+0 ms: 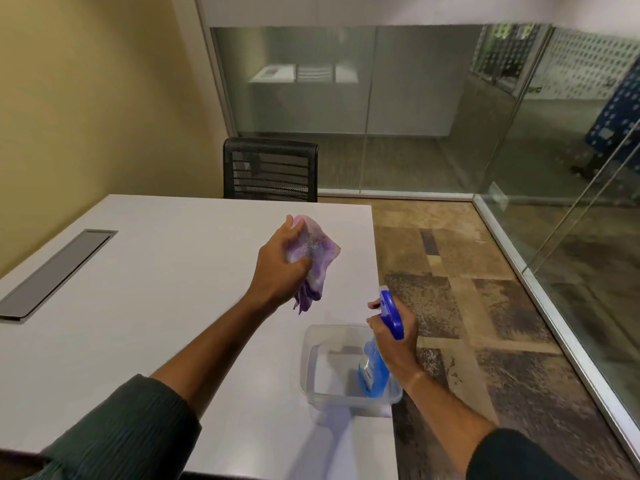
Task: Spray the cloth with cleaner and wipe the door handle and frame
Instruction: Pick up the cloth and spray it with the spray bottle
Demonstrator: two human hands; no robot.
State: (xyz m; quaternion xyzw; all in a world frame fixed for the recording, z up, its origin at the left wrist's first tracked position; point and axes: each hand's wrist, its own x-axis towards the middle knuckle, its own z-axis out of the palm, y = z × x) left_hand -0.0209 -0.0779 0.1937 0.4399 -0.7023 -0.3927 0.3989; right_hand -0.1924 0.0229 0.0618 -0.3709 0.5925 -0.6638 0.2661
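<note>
While a person stands at the corner of a white rectangular table (145, 271), the left hand (282, 268) bunches a soft purple-and-white cleaning cloth (317, 258) in curled fingers and lifts it clear of the tabletop. The right hand (394, 336) is wrapped around the neck of a translucent blue spray bottle with a darker blue trigger head (389, 315), fingers set on or near the trigger, nozzle aimed up toward the cloth; the bottle's base hangs over a clear plastic tub (311, 362) that sits at the table's near corner.

Limp and light, the cloth will likely drape and fold wherever it is taken, so a gathered fistful gives a firmer wiping pad than a pinched edge. Rigid plastic makes the bottle easy to hold by the neck, though liquid inside gives it some weight and a wet surface could turn slippery.

Smooth and matte, the tabletop carries a grey recessed cable hatch (57, 275) at its left side, and a black mesh-backed office chair (270, 169) stands at the far edge. Beige wall rises to the left; glass partitions in metal frames (408, 109) close the room ahead and to the right, above patterned brown carpet tiles (460, 296). No door handle can be made out.
</note>
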